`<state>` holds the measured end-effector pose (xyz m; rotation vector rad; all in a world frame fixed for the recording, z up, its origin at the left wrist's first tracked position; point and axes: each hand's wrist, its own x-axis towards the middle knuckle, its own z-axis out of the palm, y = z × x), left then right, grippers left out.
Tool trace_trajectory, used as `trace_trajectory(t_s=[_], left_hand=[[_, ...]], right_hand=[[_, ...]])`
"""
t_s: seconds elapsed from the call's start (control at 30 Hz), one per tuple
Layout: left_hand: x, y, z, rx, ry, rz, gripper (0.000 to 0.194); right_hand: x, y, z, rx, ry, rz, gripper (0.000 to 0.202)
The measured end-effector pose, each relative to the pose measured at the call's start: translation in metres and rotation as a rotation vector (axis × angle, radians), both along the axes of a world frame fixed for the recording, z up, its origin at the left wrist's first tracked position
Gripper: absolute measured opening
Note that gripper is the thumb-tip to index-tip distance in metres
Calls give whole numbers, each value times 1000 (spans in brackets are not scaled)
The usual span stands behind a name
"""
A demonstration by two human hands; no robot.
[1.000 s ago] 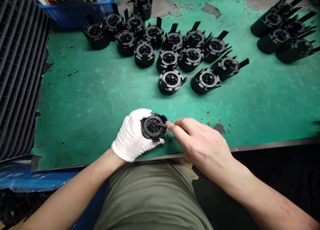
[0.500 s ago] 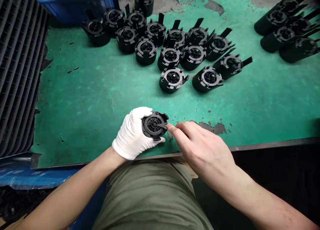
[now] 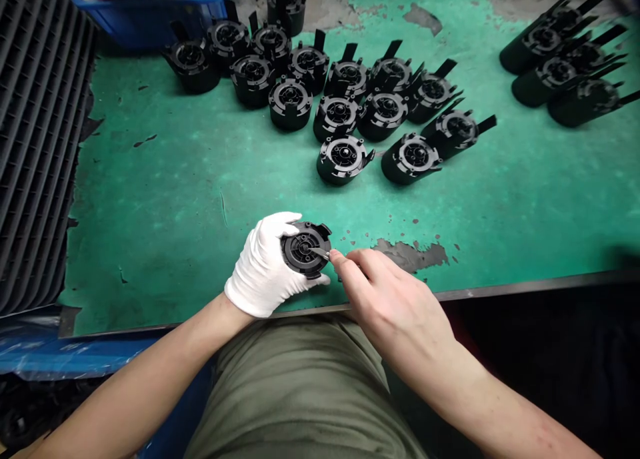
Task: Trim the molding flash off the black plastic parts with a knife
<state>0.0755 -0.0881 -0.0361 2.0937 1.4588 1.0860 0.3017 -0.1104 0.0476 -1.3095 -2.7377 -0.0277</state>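
My left hand (image 3: 263, 266), in a white glove, is wrapped round a round black plastic housing (image 3: 295, 246) near the table's front edge. The housing's ribbed, ringed face is turned up toward me. My bare right hand (image 3: 385, 299) pinches a small knife (image 3: 321, 252) with a thin pointed metal blade. Its tip reaches over the inner rings of the housing, close to the centre; whether it touches I cannot tell. The knife's handle is mostly hidden in my fingers.
Several similar black housings (image 3: 337, 158) with upright tabs stand on the green tabletop (image 3: 165, 179) beyond my hands. Another group of housings (image 3: 573, 109) is at the far right. A blue bin (image 3: 155, 19) sits at the back left, beside stacked black grid trays (image 3: 40, 146).
My right hand and the knife have shifted slightly left, and the blade shows more plainly over the housing. The left hand keeps its hold. The view has moved a little.
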Motion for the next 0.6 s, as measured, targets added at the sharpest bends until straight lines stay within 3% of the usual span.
trace_trajectory(t_s=[0.27, 0.6], left_hand=[[-4, 3, 7, -11, 9, -34, 89], [-3, 2, 9, -64, 18, -30, 80]], right_hand=[[9, 3, -16, -8, 65, -58, 29], [6, 2, -13, 12, 62, -56, 21]])
